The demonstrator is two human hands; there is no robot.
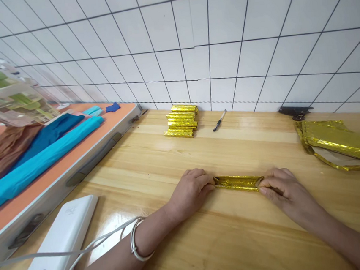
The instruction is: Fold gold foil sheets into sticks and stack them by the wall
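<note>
A folded strip of gold foil paper point(238, 183) lies stretched between my two hands just above or on the wooden table. My left hand point(192, 193) pinches its left end, fingers closed. At the opposite end, my right hand point(280, 187) grips the strip between thumb and fingers. The strip's long edges are turned up, leaving a shallow trough along its middle. Farther back, several folded gold foil pieces point(181, 121) sit in a row near the wall. A stack of gold foil sheets point(339, 141) rests at the right.
A pen point(220, 121) and a black clip-like object point(296, 112) lie by the tiled wall. A white power bank point(57, 244) with cables is at the lower left. Beyond it, an orange-topped case point(115, 120) carries blue and brown paper and a plastic bottle point(20, 99).
</note>
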